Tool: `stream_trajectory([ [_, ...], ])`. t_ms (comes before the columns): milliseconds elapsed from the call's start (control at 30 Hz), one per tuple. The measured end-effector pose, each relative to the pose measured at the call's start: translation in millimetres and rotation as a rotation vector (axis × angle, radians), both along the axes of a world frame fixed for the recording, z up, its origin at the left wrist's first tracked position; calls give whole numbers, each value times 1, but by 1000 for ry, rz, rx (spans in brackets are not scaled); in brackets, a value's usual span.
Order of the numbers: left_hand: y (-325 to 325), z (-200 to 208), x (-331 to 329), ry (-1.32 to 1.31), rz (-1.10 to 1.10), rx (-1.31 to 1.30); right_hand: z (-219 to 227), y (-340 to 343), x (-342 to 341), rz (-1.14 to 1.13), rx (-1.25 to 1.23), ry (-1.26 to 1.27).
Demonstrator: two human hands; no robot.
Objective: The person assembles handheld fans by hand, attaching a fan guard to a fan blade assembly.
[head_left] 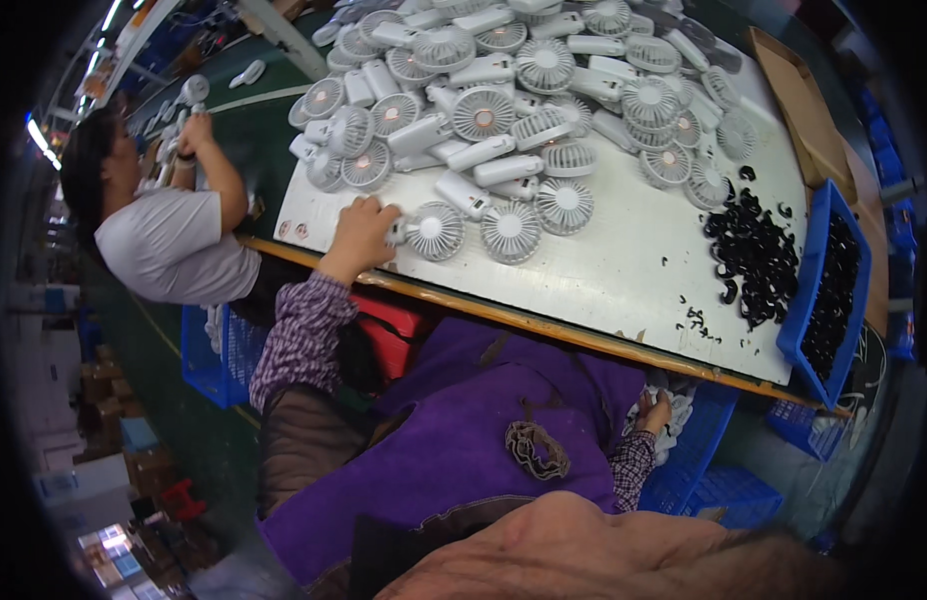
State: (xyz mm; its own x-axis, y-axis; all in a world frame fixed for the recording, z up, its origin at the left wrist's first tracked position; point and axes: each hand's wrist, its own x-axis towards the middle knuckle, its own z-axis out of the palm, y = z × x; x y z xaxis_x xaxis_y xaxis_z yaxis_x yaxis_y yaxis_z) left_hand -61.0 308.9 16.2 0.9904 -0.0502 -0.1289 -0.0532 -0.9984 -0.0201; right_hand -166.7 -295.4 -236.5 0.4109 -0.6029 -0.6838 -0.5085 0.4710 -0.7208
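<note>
My left hand point(360, 238) is closed around the handle end of a white handheld fan point(436, 232) lying near the front edge of the white worktable point(609, 275). Another white fan point(511, 232) rests just to its right. Behind them rises a big heap of similar handheld fans point(484, 113), with round grilles and stubby handles. Low at the right, below the table edge, my right hand point(654, 412) reaches among small white parts point(676, 418) in a blue crate point(696, 440). Its fingers are curled, and what they grip is too small to make out.
Small black curved parts point(752, 255) lie in a pile on the right of the table, beside a blue tray point(792, 340) full of more. An open cardboard box point(799, 110) stands behind. At the left a co-worker point(174, 235) handles a fan. A red stool point(394, 335) is under the table.
</note>
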Motion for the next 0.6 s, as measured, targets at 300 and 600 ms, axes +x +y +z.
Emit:
stream_trajectory([
  [300, -93, 51, -54, 45, 51, -793, 183, 49, 44, -67, -263, -595],
  [600, -289, -5, 10, 187, -454, -1129, 298, 134, 93, 800, -649, -867],
])
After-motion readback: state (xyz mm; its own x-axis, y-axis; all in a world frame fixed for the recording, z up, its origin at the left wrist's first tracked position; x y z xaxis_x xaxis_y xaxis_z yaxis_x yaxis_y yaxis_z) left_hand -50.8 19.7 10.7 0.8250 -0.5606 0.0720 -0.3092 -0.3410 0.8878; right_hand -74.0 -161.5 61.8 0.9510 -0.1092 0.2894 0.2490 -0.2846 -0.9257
